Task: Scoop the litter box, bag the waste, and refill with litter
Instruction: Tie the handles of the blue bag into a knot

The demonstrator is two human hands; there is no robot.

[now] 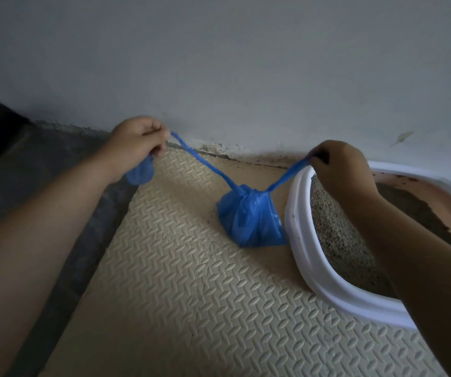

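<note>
Litter box (297,227) cut off by right edge; forearm (409,254) hides some litter (333,240).

Thin blue plastic bag (250,216) is showing crinkled, faintly glossy film. White plastic litter box (299,240) is looking smooth and semi-gloss at its rim. Grey granular litter (335,235) is appearing coarse, matt. Beige foam mat (191,281) is showing matt embossed herringbone texture.
</note>
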